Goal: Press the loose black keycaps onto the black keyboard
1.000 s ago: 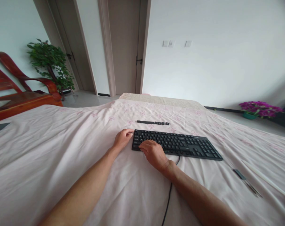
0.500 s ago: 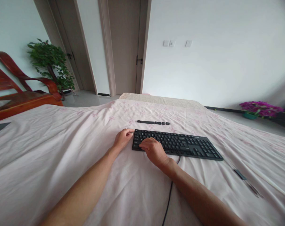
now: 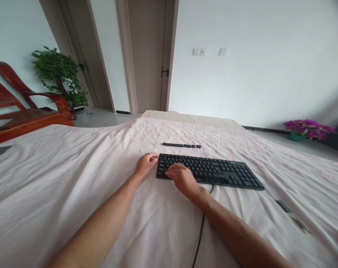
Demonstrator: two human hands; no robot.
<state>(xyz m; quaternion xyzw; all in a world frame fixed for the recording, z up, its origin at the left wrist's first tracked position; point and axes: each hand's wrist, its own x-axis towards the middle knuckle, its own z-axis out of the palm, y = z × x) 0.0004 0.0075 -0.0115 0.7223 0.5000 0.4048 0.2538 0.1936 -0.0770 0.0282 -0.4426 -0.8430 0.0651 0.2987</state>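
Observation:
A black keyboard [image 3: 219, 173] lies on a pale pink flowered cloth [image 3: 73, 178], its black cable [image 3: 199, 238] running toward me. My left hand [image 3: 145, 165] rests at the keyboard's left end, fingers curled against its edge. My right hand [image 3: 182, 178] sits on the lower-left keys with its fingers bent down and its fingertips hidden; I cannot tell what they hold. A row of loose black keycaps [image 3: 181, 145], one of them long, lies on the cloth just beyond the keyboard.
A thin metal tool with a dark handle [image 3: 293, 216] and a white rod [image 3: 316, 214] lie on the cloth at the right. A red wooden chair [image 3: 23, 111], a green plant [image 3: 59, 74] and purple flowers [image 3: 308, 128] stand around the cloth's far side.
My right hand has slid slightly left and farther over the lower-left keys. The left hand and the keyboard have stayed put.

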